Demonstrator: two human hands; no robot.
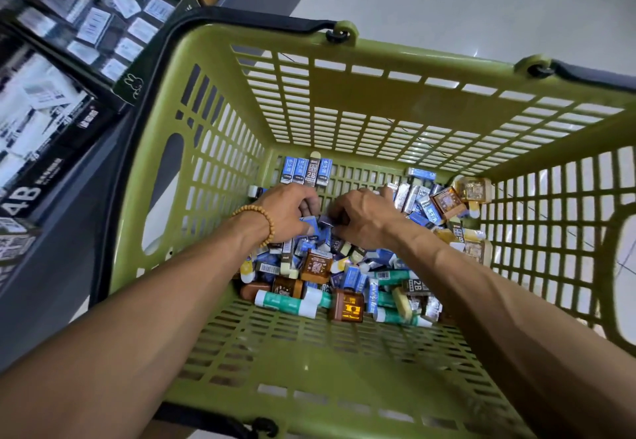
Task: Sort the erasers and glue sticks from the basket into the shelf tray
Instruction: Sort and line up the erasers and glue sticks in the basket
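Note:
A green slatted basket (pixel 361 70) holds a heap of blue-sleeved erasers (pixel 351 276), brown boxed erasers (pixel 316 266) and green-and-white glue sticks (pixel 285 302). Both hands are down in the heap. My left hand (pixel 282 213), with a bead bracelet at the wrist, has its fingers curled around blue erasers. My right hand (pixel 364 220) is curled over small erasers right beside it, fingertips hidden. A short row of erasers (pixel 304 171) stands against the far wall of the basket.
To the left stand black shelf trays of boxed erasers (pixel 93 22), one marked 4B (pixel 24 197). The basket's black handles (pixel 241 17) lie folded along its rim. Pale floor tiles (pixel 481 1) show beyond the basket.

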